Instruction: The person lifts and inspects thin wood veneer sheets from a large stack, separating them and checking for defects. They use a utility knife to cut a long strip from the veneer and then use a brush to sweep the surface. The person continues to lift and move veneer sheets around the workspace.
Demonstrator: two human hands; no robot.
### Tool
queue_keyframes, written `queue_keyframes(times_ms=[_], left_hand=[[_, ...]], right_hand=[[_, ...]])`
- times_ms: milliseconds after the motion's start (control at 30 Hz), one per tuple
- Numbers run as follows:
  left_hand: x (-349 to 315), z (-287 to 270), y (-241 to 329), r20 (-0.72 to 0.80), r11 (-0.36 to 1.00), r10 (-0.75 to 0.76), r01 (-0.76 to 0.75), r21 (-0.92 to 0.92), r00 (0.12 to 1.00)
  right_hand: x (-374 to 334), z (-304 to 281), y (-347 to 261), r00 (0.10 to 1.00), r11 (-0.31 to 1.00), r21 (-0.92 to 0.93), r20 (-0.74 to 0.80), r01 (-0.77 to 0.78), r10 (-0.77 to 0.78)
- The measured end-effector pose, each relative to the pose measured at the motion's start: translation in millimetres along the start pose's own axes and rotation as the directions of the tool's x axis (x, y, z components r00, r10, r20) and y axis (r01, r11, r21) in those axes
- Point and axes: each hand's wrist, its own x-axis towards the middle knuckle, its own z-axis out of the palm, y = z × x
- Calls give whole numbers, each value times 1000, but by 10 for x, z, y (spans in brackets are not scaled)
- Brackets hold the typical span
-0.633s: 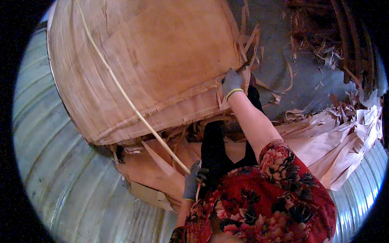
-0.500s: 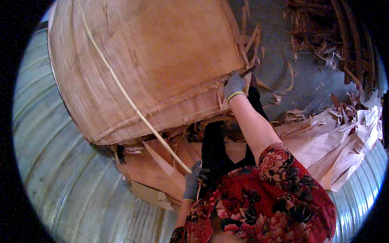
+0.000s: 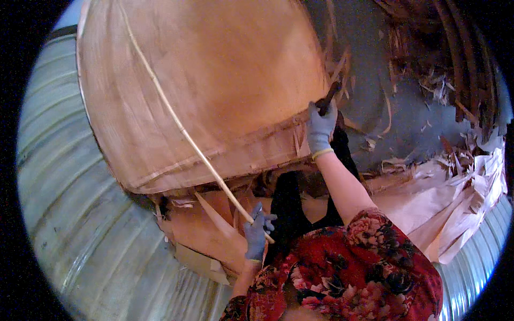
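A: OK, left hand [image 3: 257,235], gloved, low centre, closed round a thin pale stick [image 3: 183,129], w/ a couple of fingertips poking out to the right. Exact finger placement's hard to see.

B: And the stick, which way's it pointing?

A: Diag! Long axis goes upper left to lower right, crossing over the veneer stack [image 3: 235,69]. Near end juts just past the left hand, by the dark trousers [image 3: 285,198].

B: Far end?

A: V. faint up near the top edge; can't say if it stops there or gets cut off. Can't tell if it touches the stack, either.

B: Right hand [image 3: 321,124]?

A: Gloved too, yellow cuff, beside the stack's near right corner. Fingers wrapped round a dark tool [image 3: 331,96], which points up & right. Part's hidden in the grip, so exact type's unclear.

B: Rest of it, quick?

A: Pale scrap veneer [image 3: 441,184] crumpled over on the right. Ribbed sheeting [image 3: 69,176] curves round the left side. Dark strips [image 3: 455,59] top right, dim & blurry. Red floral top [image 3: 364,267] covers a good bit of lower centre, hiding what's u/neath. Black lens rim crops all four corners.
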Motion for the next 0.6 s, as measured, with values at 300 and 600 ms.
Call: queue_keyframes(times_ms=[300, 600], left_hand=[[-144, 90, 323, -371, 958, 211, -115, 262, 904], [0, -221, 165, -236, 849, 507, -433, 303, 829]], right_hand=[[-481, 15, -1076, 883, 959, 53, 379, 278, -277], [-1109, 436, -1959, 530, 852, 222, 701, 474, -477]])
